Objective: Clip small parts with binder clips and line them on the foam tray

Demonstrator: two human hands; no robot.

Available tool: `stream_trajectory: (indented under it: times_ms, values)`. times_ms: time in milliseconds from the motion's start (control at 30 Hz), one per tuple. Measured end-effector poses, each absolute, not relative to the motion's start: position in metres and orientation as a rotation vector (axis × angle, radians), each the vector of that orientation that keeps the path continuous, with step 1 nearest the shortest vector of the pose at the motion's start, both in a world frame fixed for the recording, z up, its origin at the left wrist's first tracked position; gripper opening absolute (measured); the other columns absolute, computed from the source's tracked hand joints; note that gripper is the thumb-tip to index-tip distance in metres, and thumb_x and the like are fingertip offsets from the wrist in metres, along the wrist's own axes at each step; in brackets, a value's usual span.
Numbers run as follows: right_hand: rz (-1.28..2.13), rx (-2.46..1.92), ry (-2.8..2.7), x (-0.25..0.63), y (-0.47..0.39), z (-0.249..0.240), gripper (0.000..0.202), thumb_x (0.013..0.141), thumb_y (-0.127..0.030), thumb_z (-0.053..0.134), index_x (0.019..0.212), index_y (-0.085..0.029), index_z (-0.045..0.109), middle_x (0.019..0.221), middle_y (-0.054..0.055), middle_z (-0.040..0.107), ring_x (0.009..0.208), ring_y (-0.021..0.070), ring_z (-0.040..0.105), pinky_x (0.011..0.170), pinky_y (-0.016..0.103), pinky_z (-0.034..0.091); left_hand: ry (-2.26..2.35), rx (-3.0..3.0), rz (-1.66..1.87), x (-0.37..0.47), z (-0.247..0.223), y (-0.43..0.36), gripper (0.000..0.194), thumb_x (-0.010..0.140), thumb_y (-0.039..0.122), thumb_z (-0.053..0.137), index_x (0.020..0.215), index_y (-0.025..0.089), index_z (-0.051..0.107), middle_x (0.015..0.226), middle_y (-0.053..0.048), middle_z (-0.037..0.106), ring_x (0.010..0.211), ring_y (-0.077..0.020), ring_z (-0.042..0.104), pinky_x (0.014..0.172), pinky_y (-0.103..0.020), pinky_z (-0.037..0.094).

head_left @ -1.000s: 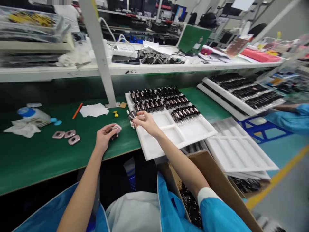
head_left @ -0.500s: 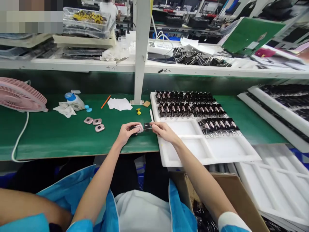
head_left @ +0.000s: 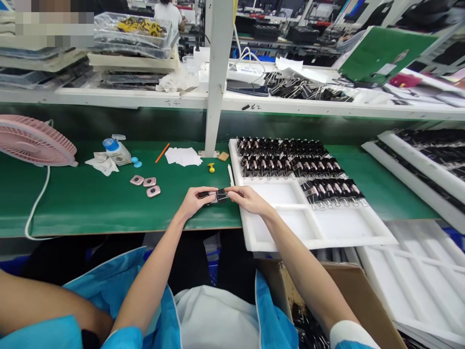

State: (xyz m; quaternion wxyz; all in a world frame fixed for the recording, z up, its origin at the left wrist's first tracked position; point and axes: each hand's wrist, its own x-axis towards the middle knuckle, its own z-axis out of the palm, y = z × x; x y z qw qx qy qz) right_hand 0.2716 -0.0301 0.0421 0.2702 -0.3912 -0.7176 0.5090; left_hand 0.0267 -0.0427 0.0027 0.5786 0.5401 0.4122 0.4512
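My left hand (head_left: 196, 201) is closed around a pink smartwatch case (head_left: 213, 197) with a black binder clip on its left end. From the other side, my right hand (head_left: 246, 199) pinches the wire handles of a second black binder clip (head_left: 221, 196), which sits over the case's right end. Fingers hide much of the case. To the left, three loose pink watch cases (head_left: 149, 182) lie on the green mat. A white foam tray (head_left: 269, 192) on the right carries rows of clipped watch cases (head_left: 332, 190).
A pink fan (head_left: 34, 140), a blue-capped bottle (head_left: 115, 150), white paper (head_left: 183, 156) and a yellow stopper-like piece (head_left: 211, 167) stand or lie on the mat. A cardboard box (head_left: 348, 291) of clips is below right. A white post (head_left: 216, 77) rises ahead. Another person's arm is at lower left.
My right hand has brought its binder clip leftward onto the watch case; before, a gap separated them. The view has shifted slightly.
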Motion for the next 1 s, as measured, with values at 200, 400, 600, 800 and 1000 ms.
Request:
stream_trajectory:
  times_ms: [200,400,600,800,1000]
  values:
    - [1.264,-1.177,-1.913,0.247,-0.033,0.053,0.039,0.094,-0.045,0.066,0.120,-0.017,0.072,0.095,0.006,0.074,0.083,0.0201,0.064,0.079,0.033,0.050,0.981,1.258,1.028,0.025,0.002,-0.040,0.041,0.070,0.040,0.090,0.103,0.017,0.083,0.096,-0.011,0.079,0.077,-0.0245,0.072,0.068,-0.033,0.057]
    - [1.190,-1.245,-1.750,0.262,-0.045,0.071,0.021,0.088,-0.033,0.070,0.103,-0.019,0.073,0.093,0.005,0.075,0.084,0.0222,0.068,0.077,0.034,0.053,0.930,1.224,1.234,0.027,0.003,-0.031,0.063,0.082,0.045,0.081,0.137,0.021,0.064,0.119,-0.014,0.073,0.096,-0.0250,0.072,0.079,-0.033,0.056]
    - [0.713,-1.612,-1.276,0.381,-0.081,0.082,0.037,0.079,-0.049,0.077,0.096,-0.018,0.069,0.094,0.010,0.076,0.085,0.0263,0.070,0.075,0.036,0.052,0.914,1.164,1.265,0.029,0.008,-0.034,0.058,0.086,0.045,0.077,0.136,0.020,0.062,0.121,-0.015,0.070,0.098,-0.0257,0.071,0.075,-0.032,0.054]
    - [0.273,-2.082,-1.318,0.443,-0.082,0.060,0.023,0.083,-0.042,0.070,0.090,-0.020,0.067,0.093,0.010,0.076,0.088,0.0280,0.068,0.079,0.038,0.046,0.910,1.189,1.248,0.030,0.009,-0.035,0.054,0.084,0.043,0.078,0.131,0.020,0.064,0.113,-0.013,0.071,0.090,-0.0246,0.070,0.071,-0.035,0.052]
    - [0.261,-2.170,-1.422,0.431,-0.062,0.053,0.015,0.087,-0.037,0.068,0.092,-0.023,0.066,0.097,0.012,0.076,0.095,0.0332,0.067,0.075,0.040,0.041,0.899,1.157,1.231,0.028,0.010,-0.038,0.044,0.087,0.038,0.078,0.128,0.027,0.068,0.112,-0.011,0.070,0.088,-0.0243,0.068,0.072,-0.037,0.050]
